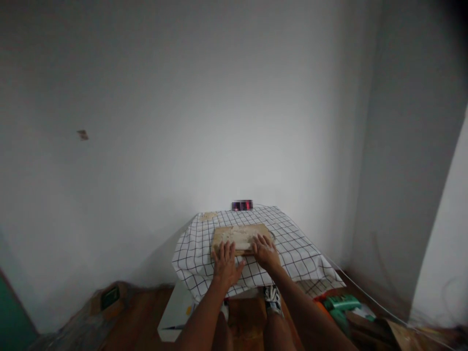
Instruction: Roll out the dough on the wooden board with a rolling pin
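1. Head view: wooden board [260,228] lies on the checked tablecloth [297,265], inside its near edge, long axis left to right, ahead of both hands.
2. Left hand [225,263]: spread flat, unclenched, at the board's near left corner.
3. Right hand [266,251]: apart from the left, reaching slightly farther over the near right corner, fingers bent; grip cannot be confirmed.
4. Pale strip [240,246]: along near edge, between hands, unidentified.
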The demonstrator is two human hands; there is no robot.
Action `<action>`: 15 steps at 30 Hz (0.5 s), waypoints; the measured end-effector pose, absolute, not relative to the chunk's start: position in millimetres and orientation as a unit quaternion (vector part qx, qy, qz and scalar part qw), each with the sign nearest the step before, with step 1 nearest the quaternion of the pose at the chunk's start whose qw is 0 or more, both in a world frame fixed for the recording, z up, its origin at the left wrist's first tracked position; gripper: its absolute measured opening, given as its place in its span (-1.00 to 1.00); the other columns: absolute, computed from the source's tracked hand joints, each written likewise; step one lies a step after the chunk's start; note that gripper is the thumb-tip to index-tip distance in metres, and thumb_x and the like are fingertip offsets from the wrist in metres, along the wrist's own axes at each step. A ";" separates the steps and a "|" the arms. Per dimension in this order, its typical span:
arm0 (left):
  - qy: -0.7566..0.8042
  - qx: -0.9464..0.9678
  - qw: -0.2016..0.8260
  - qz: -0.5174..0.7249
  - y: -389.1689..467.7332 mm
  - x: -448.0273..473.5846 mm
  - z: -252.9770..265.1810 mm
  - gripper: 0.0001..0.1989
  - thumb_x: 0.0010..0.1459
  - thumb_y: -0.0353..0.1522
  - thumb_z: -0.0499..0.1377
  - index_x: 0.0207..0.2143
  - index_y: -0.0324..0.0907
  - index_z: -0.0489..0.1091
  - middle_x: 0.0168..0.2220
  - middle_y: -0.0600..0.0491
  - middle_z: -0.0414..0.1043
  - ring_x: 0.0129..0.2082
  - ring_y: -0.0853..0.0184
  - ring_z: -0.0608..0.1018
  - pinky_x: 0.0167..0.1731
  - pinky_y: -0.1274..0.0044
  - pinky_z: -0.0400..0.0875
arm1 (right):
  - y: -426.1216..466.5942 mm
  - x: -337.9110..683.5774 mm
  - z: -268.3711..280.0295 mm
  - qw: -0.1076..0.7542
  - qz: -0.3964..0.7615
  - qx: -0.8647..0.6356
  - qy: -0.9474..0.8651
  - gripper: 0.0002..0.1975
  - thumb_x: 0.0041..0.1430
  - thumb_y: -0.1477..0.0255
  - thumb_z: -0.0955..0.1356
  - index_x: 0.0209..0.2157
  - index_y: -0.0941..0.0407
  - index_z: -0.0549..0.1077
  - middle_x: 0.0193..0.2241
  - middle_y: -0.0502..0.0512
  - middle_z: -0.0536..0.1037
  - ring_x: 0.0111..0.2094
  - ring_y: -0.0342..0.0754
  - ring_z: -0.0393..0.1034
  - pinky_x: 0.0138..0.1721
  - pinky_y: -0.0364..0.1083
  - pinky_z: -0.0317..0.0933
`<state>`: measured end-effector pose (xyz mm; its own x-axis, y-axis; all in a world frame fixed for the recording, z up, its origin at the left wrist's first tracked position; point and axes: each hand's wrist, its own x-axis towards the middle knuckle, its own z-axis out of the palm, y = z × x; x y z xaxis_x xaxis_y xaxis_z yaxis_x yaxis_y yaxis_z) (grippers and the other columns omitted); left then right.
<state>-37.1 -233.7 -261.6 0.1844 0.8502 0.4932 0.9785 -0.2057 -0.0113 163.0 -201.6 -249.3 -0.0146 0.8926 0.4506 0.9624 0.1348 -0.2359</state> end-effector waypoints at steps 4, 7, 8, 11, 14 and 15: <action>-0.601 -0.756 0.165 -0.200 -242.0 -37.8 -265.4 -0.27 0.43 -0.05 0.12 0.55 -0.05 0.18 0.57 -0.14 0.10 0.55 -0.19 0.13 0.44 -0.19 0.08 | -207.7 163.4 -251.8 0.249 -0.068 -0.648 -0.716 -0.45 0.59 0.24 0.12 0.42 0.04 0.41 0.48 0.17 0.33 0.49 0.18 0.15 0.43 0.17 0.08; -0.600 -0.755 0.164 -0.208 -241.6 -39.5 -271.2 -0.26 0.43 -0.04 0.12 0.56 -0.03 0.16 0.59 -0.12 0.07 0.56 -0.19 0.12 0.45 -0.17 0.09 | -205.4 163.2 -252.0 0.240 -0.065 -0.650 -0.718 -0.46 0.60 0.22 0.12 0.41 0.05 0.43 0.47 0.16 0.34 0.50 0.19 0.14 0.43 0.18 0.08; -0.600 -0.754 0.162 -0.212 -239.4 -39.9 -273.2 -0.26 0.42 -0.03 0.12 0.56 -0.03 0.16 0.59 -0.12 0.06 0.56 -0.20 0.12 0.45 -0.17 0.09 | -202.7 162.9 -252.0 0.240 -0.068 -0.651 -0.717 -0.46 0.61 0.21 0.12 0.40 0.04 0.44 0.47 0.16 0.35 0.50 0.18 0.15 0.42 0.17 0.09; -0.596 -0.753 0.155 -0.233 -225.6 -40.2 -276.8 -0.25 0.41 0.01 0.13 0.55 0.01 0.19 0.58 -0.10 0.09 0.55 -0.19 0.14 0.45 -0.15 0.08 | -189.4 161.4 -250.6 0.234 -0.079 -0.656 -0.714 -0.48 0.61 0.22 0.13 0.39 -0.01 0.44 0.47 0.15 0.36 0.49 0.18 0.16 0.39 0.19 0.12; -0.592 -0.752 0.144 -0.252 -204.5 -37.8 -273.0 -0.29 0.42 0.02 0.13 0.52 0.02 0.25 0.55 -0.09 0.16 0.54 -0.17 0.18 0.47 -0.13 0.07 | -172.5 160.0 -245.6 0.210 -0.074 -0.671 -0.707 -0.49 0.61 0.22 0.14 0.41 -0.05 0.42 0.48 0.17 0.32 0.51 0.24 0.12 0.41 0.30 0.06; -0.594 -0.752 0.138 -0.252 -196.9 -36.5 -270.1 -0.30 0.43 0.01 0.12 0.52 0.01 0.26 0.55 -0.09 0.18 0.54 -0.16 0.19 0.48 -0.14 0.06 | -167.2 159.7 -243.3 0.202 -0.074 -0.676 -0.704 -0.49 0.60 0.23 0.14 0.41 -0.05 0.42 0.49 0.19 0.32 0.52 0.27 0.10 0.42 0.36 0.02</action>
